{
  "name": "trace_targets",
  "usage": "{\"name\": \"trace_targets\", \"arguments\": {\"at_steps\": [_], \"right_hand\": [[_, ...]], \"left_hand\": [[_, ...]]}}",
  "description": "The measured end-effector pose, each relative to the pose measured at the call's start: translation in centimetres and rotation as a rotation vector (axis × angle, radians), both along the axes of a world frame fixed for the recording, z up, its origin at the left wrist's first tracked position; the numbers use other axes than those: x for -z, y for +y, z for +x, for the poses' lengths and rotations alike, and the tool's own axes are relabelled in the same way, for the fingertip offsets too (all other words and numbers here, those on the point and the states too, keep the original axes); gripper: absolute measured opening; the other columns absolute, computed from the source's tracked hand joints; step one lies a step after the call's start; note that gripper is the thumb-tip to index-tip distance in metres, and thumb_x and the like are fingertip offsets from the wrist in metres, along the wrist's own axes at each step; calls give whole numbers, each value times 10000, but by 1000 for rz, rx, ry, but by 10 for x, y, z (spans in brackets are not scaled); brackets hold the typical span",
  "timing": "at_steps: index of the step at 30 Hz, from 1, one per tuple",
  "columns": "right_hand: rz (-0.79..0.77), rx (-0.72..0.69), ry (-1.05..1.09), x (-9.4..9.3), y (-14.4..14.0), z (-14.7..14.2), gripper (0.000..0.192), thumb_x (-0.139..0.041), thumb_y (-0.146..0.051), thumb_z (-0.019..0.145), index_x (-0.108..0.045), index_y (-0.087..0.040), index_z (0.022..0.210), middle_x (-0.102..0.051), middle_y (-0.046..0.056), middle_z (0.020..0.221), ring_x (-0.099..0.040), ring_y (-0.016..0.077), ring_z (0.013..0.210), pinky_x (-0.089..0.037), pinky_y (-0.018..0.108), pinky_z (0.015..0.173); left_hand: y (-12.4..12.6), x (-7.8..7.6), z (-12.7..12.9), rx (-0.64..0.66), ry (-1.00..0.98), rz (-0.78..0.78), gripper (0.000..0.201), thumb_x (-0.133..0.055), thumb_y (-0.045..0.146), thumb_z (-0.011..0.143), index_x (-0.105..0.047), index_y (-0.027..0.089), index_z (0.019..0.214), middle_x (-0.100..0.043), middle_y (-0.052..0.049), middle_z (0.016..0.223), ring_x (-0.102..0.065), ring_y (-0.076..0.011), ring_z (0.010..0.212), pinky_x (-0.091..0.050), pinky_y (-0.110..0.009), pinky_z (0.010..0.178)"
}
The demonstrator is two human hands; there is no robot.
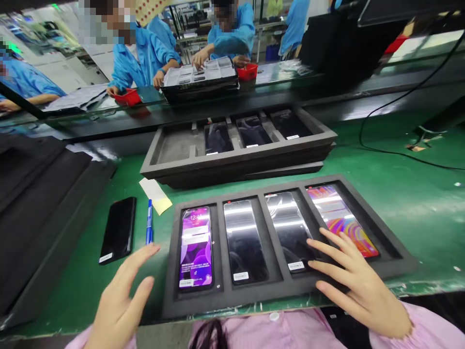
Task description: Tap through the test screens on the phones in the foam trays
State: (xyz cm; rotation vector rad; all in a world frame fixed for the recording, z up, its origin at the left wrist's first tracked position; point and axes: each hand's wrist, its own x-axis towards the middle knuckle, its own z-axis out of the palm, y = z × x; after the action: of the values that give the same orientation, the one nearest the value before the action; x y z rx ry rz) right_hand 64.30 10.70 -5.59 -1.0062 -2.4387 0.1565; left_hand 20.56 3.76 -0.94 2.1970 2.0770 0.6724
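Four smartphones [244, 242] in one foam tray [198, 301].
I see right hand [358, 283] spread over it, left hand [119, 295] beside it, thumb apart.

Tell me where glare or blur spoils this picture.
Head view: white glare bands cross the two middle phones in the near tray; head view: the dark stack at far left looks soft and smeared.

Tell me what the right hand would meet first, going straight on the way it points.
Probably the dark phone, third from the left in the front tray, though how high the right hand is remains unclear.
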Motion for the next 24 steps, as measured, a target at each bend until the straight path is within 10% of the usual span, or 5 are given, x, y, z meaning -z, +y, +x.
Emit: {"name": "trace_targets", "arguments": {"at_steps": [5, 11, 18, 24], "right_hand": [[22, -72, -138, -3, 15, -9, 219, -598, -397, 810, -695, -264, 955, -532, 63, 1319, -310, 333, 1338, -249, 584, 1056], [42, 167, -268, 1, 42, -25, 432, -416, -500, 892, -632, -211, 1130, -489, 130, 1355, -357, 421, 1277, -393, 679, 859], [32, 271, -51, -13, 35, 31, 517, -288, -499, 934, -400, -224, 1357, -593, 112, 1227, -503, 329, 1195, -475, 526, 897], [22, 297, -23, -5, 30, 66, 412, -285, -473, 937, -421, -331, 1299, -715, 47, 913, -675, 308, 853, -483, 544, 869]], "left_hand": [[-42, 35, -13, -171, -128, 7, 320, -387, 364, 895, -545, 296, 1165, -637, -27, 1169, -602, -237, 1081, -517, -369, 874], [-41, 19, 6, -15, -235, -167, 255, -417, 353, 888, -629, 328, 1027, -521, -25, 1318, -416, -272, 1291, -419, -479, 1012], [3, 21, 17, 245, -40, -336, 313, -421, 429, 886, -666, 342, 1061, -237, -9, 1524, -107, -367, 1411, -279, -631, 1040], [67, 17, 4, 29, 145, -294, 456, -335, 444, 910, -506, 278, 1299, -257, -121, 1501, -122, -415, 1394, -234, -671, 1034]]}}
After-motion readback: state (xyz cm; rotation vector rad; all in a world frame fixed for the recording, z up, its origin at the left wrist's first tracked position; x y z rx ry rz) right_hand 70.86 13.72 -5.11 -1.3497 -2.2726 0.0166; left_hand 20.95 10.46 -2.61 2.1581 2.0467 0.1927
